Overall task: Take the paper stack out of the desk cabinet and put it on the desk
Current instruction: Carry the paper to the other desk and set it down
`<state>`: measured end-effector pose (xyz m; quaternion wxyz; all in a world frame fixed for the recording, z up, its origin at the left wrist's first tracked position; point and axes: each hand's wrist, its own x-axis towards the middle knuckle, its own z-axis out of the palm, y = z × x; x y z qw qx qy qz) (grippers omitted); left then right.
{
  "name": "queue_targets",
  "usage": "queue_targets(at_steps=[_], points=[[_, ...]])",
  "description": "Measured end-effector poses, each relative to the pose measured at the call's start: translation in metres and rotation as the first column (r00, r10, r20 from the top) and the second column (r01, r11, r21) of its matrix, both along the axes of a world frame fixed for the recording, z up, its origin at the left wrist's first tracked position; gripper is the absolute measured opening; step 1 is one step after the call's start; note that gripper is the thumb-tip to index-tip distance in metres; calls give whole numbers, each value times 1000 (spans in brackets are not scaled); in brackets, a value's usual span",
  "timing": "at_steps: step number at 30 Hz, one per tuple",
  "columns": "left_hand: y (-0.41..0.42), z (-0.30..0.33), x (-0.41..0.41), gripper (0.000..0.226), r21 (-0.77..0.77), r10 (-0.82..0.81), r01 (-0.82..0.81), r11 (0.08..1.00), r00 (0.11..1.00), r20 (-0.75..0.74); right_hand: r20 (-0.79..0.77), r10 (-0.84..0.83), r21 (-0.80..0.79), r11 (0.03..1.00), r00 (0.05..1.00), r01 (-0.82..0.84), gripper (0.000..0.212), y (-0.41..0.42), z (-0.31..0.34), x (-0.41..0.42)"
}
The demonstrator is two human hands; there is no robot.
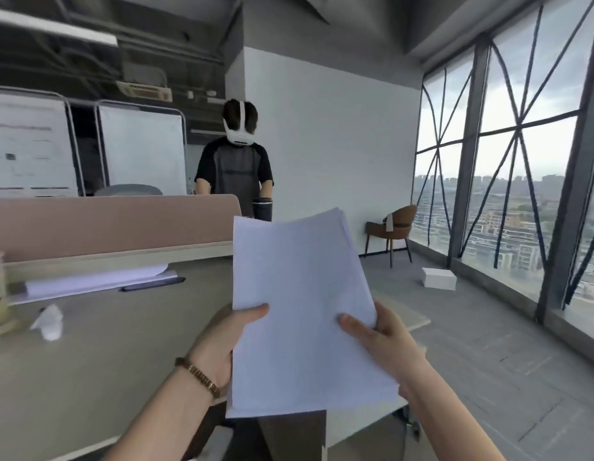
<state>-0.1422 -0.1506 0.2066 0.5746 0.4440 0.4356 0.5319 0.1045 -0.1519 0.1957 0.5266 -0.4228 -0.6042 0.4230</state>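
Paper stack (302,314) gripped by both hands, left (219,344), right (385,341), above desk (89,361)

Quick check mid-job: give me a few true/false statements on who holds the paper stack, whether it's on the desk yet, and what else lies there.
1. Both hands, left hand and right hand, grip the paper stack. True.
2. The stack lies flat on the desk. False: it is held up in the air.
3. A crumpled paper lies on the desk. True.
4. The bracelet is on the right wrist. False: on the left.
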Motion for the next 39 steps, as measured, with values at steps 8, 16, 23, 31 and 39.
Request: queue_targets(at_steps=[8,16,23,31,39], points=[[52,-3,-74,24,213,283,-270,939,959,-32,-43,109,-19,994,993,-110,26,81,2,-89],[112,-30,-122,24,261,336,-305,916,938,-84,16,53,37,998,998,-53,30,156,-21,-142],[139,-72,-146,22,236,418,-388,891,904,-89,-27,26,0,1000,999,-26,40,183,-60,-180],[139,-78,-155,34,234,399,-374,897,914,-68,-120,44,38,999,992,-39,26,186,-50,-182],[139,-78,-141,27,267,462,-433,861,885,-55,-193,41,118,993,980,-18,25,199,-22,-195]])
